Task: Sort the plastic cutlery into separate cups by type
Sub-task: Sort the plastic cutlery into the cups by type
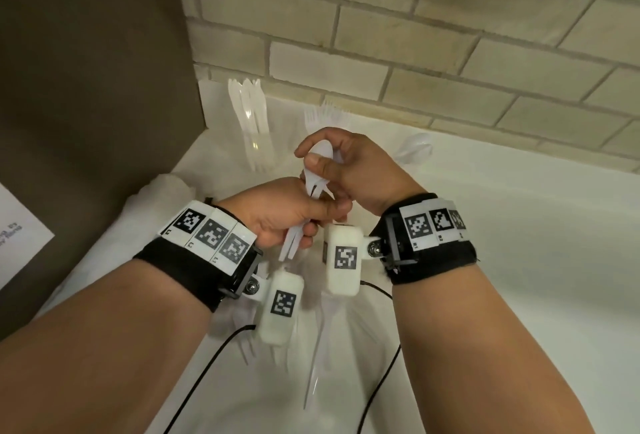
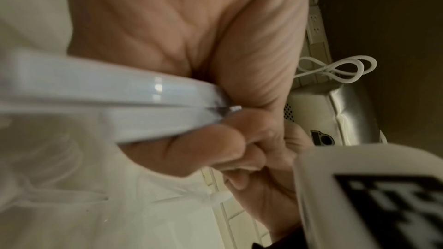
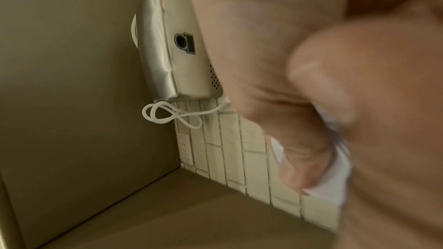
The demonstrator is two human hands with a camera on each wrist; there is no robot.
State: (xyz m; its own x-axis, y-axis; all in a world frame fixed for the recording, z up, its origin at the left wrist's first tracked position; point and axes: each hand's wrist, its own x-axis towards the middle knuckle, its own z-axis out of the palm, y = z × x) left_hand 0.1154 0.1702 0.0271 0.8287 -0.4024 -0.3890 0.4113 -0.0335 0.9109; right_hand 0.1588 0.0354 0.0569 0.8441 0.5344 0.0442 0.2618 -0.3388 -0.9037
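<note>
Sorting well underway: knives [image 1: 250,111] stand upright in clear cup at back left, forks [image 1: 325,118] in cup beside it, spoons [image 1: 415,151] in third cup to right, near brick wall. Left hand [image 1: 277,215] clenched round small bundle of white handles [image 1: 294,243] above bench [image 1: 519,260]. Right hand [image 1: 349,166] pinching spoon [image 1: 320,153] by bowl, apparently drawing it out of bundle. More loose cutlery [image 1: 315,364] lying on bench below wrists, blurred; so several pieces left to sort.
</note>
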